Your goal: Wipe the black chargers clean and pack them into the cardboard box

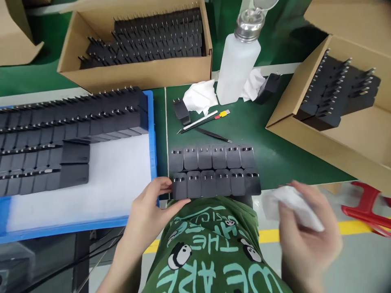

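Left hand (149,207) gripped the near-left end of the charger block (215,173) on the surface (275,158); right hand (305,228) clutched a white cloth (293,203).

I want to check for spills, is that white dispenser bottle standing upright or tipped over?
Upright. The white bottle stands on its base on the green mat, metal top uppermost, beside crumpled white cloths.

Twelve chargers (214,171), three boxes (134,73)
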A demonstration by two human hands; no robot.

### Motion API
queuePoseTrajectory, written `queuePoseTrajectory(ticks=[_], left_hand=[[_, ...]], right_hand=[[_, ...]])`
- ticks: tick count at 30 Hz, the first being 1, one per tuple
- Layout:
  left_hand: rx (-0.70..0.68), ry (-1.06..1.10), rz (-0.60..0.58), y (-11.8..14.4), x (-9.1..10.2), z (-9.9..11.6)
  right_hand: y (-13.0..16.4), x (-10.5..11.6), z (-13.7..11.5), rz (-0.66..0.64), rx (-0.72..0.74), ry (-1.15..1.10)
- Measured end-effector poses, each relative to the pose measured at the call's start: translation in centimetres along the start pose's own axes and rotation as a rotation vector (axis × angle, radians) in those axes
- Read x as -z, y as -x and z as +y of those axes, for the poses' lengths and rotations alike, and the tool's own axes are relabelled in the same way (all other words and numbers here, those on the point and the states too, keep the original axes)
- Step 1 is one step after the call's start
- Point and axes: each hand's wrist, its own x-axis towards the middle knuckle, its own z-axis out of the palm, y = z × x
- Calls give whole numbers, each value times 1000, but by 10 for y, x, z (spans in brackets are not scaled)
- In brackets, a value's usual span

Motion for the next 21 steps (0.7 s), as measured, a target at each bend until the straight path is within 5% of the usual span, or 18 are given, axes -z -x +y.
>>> queuePoseTrajectory(ticks=[4, 10, 15, 18, 21], left_hand=[[-92, -18, -41, -4, -2, -7], [-158, -41, -52, -4, -7, -12], [-182, -64, -63, -3, -9, -14], [-218, -103, -61, -4, -8, -15], [-235, -145, -51, -6, -5, -15]], right_hand=[[13, -36, -11, -4, 413, 220], [26, -61, -42, -169, 426, 557], [34, -82, -66, -150, 491, 662], [27, -101, -80, -251, 633, 543], [17, -107, -91, -488, 760, 162]])
